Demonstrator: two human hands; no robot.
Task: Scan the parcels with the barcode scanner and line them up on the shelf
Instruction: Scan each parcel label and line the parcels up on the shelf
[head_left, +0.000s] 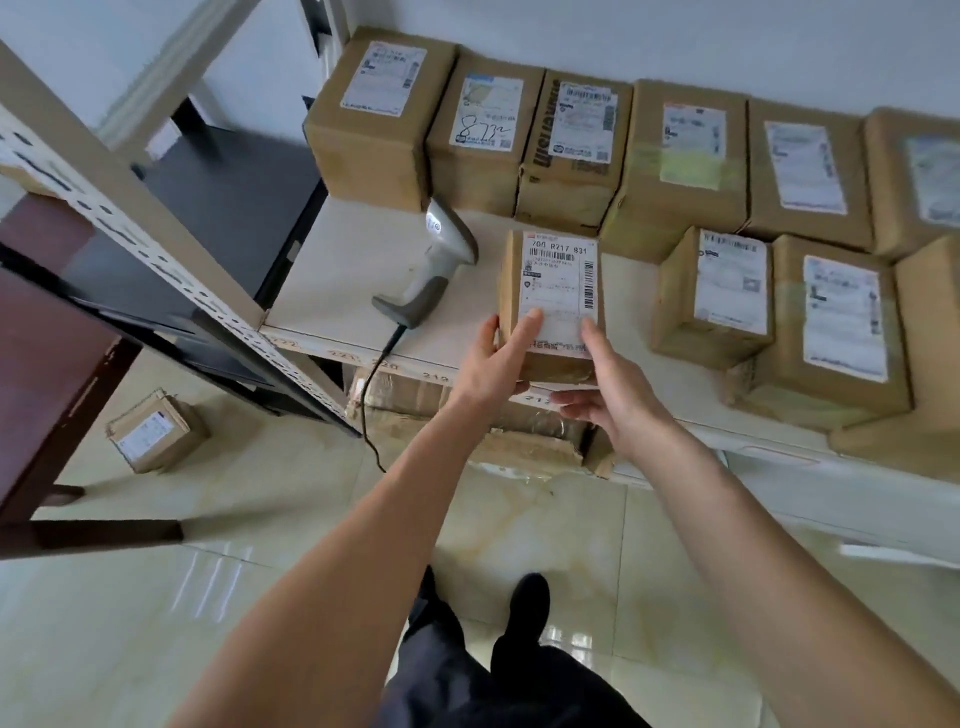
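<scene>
A small brown cardboard parcel (551, 301) with a white printed label on top sits at the front edge of the white shelf board (332, 280), held between both hands. The left hand (493, 364) has its grip on the parcel's left side, thumb at the edge and a finger laid across the label; the right hand (610, 384) grips the right near corner, one finger on the label, the others curled beneath the shelf edge. Just left of the grips lies a grey corded barcode scanner (434, 265). Beyond them, a row of labelled brown cardboard boxes (680, 166) lines the wall.
</scene>
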